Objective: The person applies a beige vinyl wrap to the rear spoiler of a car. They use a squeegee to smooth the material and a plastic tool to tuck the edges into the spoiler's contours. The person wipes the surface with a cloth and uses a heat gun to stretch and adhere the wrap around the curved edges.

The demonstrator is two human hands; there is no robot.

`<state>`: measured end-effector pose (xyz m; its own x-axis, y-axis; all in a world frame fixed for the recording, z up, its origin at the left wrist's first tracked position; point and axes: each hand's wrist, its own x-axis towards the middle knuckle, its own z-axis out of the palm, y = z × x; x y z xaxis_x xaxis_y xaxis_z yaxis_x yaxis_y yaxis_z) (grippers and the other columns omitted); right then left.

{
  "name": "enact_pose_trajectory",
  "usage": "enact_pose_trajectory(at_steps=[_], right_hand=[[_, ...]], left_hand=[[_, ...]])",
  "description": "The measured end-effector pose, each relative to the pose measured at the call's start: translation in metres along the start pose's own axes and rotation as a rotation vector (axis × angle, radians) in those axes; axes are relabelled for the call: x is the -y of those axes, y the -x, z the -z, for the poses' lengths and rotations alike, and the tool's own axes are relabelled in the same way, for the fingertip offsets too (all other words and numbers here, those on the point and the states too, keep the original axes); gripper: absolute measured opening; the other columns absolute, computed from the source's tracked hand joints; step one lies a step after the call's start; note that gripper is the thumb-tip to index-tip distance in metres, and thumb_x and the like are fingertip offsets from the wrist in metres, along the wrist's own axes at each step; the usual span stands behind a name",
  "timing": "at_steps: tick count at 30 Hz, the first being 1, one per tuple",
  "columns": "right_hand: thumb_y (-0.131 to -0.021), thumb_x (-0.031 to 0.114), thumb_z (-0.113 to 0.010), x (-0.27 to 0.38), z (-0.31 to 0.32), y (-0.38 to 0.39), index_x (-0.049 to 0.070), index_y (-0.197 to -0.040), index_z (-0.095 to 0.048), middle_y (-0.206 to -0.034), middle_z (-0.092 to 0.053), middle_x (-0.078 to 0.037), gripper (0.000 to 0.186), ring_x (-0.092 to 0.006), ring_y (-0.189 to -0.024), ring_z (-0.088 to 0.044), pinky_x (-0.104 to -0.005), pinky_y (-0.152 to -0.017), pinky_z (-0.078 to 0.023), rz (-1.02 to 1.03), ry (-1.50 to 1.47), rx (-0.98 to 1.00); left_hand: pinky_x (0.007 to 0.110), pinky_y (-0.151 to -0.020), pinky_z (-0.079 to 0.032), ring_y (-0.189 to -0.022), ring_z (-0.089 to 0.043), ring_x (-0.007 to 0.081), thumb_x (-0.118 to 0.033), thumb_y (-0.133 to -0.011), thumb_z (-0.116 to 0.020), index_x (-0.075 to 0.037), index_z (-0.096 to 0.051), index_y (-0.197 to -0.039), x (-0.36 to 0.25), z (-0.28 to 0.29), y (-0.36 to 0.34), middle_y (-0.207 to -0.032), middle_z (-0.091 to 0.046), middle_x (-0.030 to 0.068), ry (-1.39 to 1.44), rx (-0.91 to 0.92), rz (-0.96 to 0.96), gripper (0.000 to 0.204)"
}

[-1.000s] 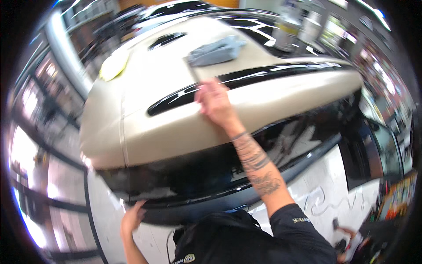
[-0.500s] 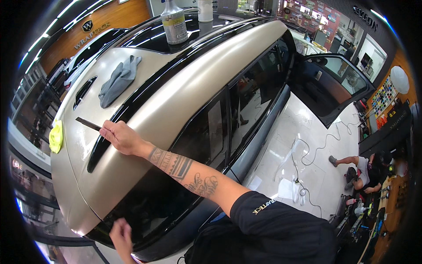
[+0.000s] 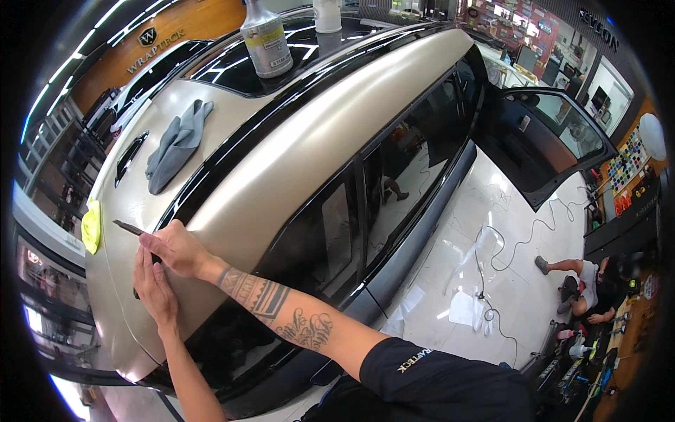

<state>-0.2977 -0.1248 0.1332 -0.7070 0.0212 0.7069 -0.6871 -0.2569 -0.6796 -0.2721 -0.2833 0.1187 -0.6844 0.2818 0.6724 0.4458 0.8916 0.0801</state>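
My right hand (image 3: 174, 247) is closed around a slim dark utility knife (image 3: 128, 227), whose tip points left over the gold-beige car roof (image 3: 337, 144). Just below it, my left hand (image 3: 156, 294) lies with its fingers stretched out, close to the end of the black roof rail (image 3: 232, 151). The fingertips of the left hand come up against the right hand, and the two hide the rail's end. Farther up the roof rests a crumpled grey cloth (image 3: 176, 144). A bright yellow cloth (image 3: 91, 226) hangs at the roof's left edge.
A spray bottle (image 3: 267, 46) and a white container (image 3: 327, 17) stand on the dark roof glass. An open car door (image 3: 541, 141) sticks out at the right. Cables and white sheets (image 3: 464, 308) lie on the floor. Another person (image 3: 587, 274) sits at the far right.
My left hand has risen from the rear window to the roof rail beside my right hand. My right hand, still holding the utility knife, has shifted slightly left and down.
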Motion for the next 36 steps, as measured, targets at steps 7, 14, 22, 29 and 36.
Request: enact_pose_trajectory(at_steps=[7, 14, 22, 29, 36], right_hand=[[-0.086, 0.007, -0.048, 0.018, 0.021, 0.013, -0.002, -0.086, -0.051, -0.066, -0.055, -0.025, 0.010, -0.0454, -0.065, -0.055, -0.0476, -0.058, -0.043, 0.146, 0.103, -0.075], [-0.081, 0.002, -0.054, 0.077, 0.138, 0.091, 0.000, -0.094, -0.054, -0.069, -0.051, -0.010, 0.014, -0.0194, -0.060, -0.050, -0.0340, -0.055, -0.040, 0.079, 0.210, -0.117], [-0.079, 0.000, -0.062, 0.152, 0.150, 0.230, 0.001, -0.090, -0.058, -0.070, -0.052, -0.003, 0.011, -0.0110, -0.059, -0.050, -0.0258, -0.053, -0.040, -0.416, 0.080, 0.042], [-0.082, 0.008, -0.072, 0.142, 0.116, 0.284, 0.000, -0.096, -0.058, -0.085, -0.056, -0.003, 0.021, -0.0119, -0.072, -0.059, -0.0261, -0.062, -0.049, -0.985, -0.496, 0.071], [-0.082, 0.020, -0.075, 0.184, 0.082, 0.260, 0.003, -0.097, -0.059, -0.093, -0.051, -0.006, 0.028, -0.0142, -0.079, -0.056, -0.0273, -0.069, -0.046, -0.774, -1.077, 0.112]], left_hand=[[0.043, -0.108, -0.033, -0.128, -0.046, 0.0357, -0.024, -0.101, -0.037, 0.001, -0.048, -0.137, -0.002, -0.005, -0.007, -0.137, -0.052, 0.0193, 0.069, -0.019, -0.035, 0.045], [0.045, -0.107, -0.029, -0.125, -0.044, 0.0379, -0.017, -0.098, -0.042, 0.000, -0.045, -0.138, -0.001, -0.009, 0.003, -0.135, -0.050, 0.0199, -0.201, -0.223, -0.126, 0.043], [0.024, -0.055, -0.048, -0.065, -0.059, 0.0123, -0.034, -0.095, -0.057, 0.003, -0.055, -0.118, -0.235, 0.016, 0.184, -0.087, -0.062, 0.0101, 1.331, 0.438, 0.598, 0.043], [0.022, -0.050, -0.044, -0.056, -0.055, 0.0112, -0.023, -0.098, -0.057, -0.004, -0.054, -0.093, -0.237, 0.026, 0.196, -0.070, -0.058, 0.0040, 1.740, -0.017, 1.201, 0.020], [0.030, -0.057, -0.051, -0.062, -0.063, 0.0208, -0.023, -0.099, -0.052, 0.003, -0.061, -0.088, -0.191, 0.092, 0.223, -0.076, -0.065, 0.0138, 1.860, 0.746, 0.798, 0.029]])
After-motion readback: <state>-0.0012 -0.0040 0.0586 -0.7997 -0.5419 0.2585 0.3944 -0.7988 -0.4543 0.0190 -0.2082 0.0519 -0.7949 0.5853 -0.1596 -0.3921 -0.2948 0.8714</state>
